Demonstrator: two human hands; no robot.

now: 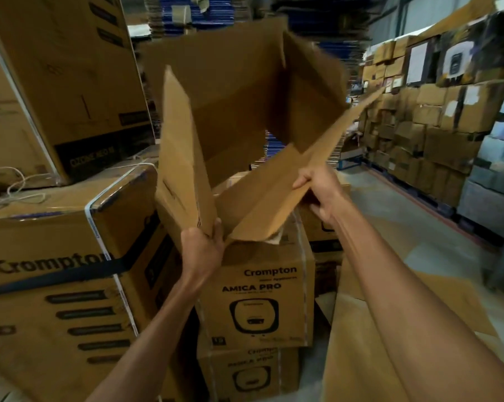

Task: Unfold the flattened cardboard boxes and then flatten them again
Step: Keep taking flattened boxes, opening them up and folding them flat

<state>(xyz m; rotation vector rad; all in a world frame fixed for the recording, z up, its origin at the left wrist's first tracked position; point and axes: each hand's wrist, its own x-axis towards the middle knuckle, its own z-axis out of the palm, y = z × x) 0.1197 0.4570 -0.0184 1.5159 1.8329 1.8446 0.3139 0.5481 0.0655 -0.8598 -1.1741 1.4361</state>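
Head view: left hand (202, 246) and right hand (317, 192) each grip the box (245, 111), unfolded at twelve o'clock; flattening likely follows.

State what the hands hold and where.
Both hold the opened cardboard box: left hand grips its left flap's bottom corner, right hand pinches the near flap's edge.

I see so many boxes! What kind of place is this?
Probably a warehouse or stockroom: a tall wall of stacked brown cardboard cartons, printed brown Crompton appliance boxes piled nearby, and stacks of flattened blue-edged cardboard sheets behind.
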